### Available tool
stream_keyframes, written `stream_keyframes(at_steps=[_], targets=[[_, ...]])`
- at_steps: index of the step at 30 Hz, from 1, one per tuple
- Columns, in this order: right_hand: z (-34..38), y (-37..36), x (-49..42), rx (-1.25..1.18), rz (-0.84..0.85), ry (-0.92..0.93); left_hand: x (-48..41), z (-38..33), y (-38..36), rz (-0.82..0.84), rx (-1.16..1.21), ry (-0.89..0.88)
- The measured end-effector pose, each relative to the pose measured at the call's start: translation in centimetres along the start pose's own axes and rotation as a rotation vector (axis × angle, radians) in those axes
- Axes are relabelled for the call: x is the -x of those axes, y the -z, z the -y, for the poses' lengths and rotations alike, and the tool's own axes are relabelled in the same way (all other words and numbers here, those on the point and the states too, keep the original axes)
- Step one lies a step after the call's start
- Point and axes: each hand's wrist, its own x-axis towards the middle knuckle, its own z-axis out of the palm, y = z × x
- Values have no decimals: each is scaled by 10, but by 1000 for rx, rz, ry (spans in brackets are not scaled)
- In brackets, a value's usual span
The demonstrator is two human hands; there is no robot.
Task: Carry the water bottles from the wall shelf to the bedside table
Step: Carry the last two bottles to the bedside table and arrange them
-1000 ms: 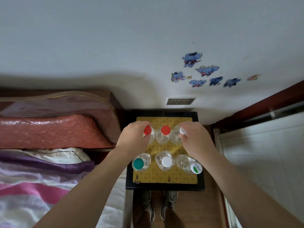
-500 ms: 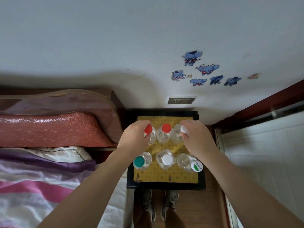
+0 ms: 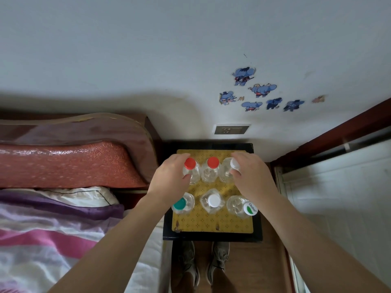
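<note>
Several clear water bottles stand upright in two rows on the bedside table (image 3: 257,229), which has a black rim and a yellow patterned mat. My left hand (image 3: 169,178) wraps the back-left bottle with a red cap (image 3: 189,163). My right hand (image 3: 249,176) wraps the back-right bottle with a white cap (image 3: 234,163). Between them stands a second red-capped bottle (image 3: 212,162), untouched. The front row holds a teal-capped bottle (image 3: 179,205), a white-capped bottle (image 3: 213,200) and a bottle with a white-and-green cap (image 3: 249,208).
A bed with a red padded headboard (image 3: 63,163) and striped purple-pink bedding (image 3: 53,229) lies left of the table. A wall socket (image 3: 231,130) sits just behind the table. A white panel with a dark wooden frame (image 3: 338,197) stands on the right. My shoes (image 3: 203,265) are below the table's front edge.
Both hands stay around the back-row end bottles; the fingers have loosened a little and the caps show more. The bottles have not visibly moved.
</note>
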Motion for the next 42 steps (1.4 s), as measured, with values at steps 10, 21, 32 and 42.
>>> stream_keyframes(at_steps=[10,21,32,42], targets=[[39,-12,60,-18,23,141,65,1,8,63,-34,26],[31,-52,64,-51,91,114,67,13,-18,117,-52,66],[30,-48,41,-81,14,8,42,-4,-15,124,-52,34],[30,-52,39,-80,-4,-8,34,-9,-16,140,-67,23]])
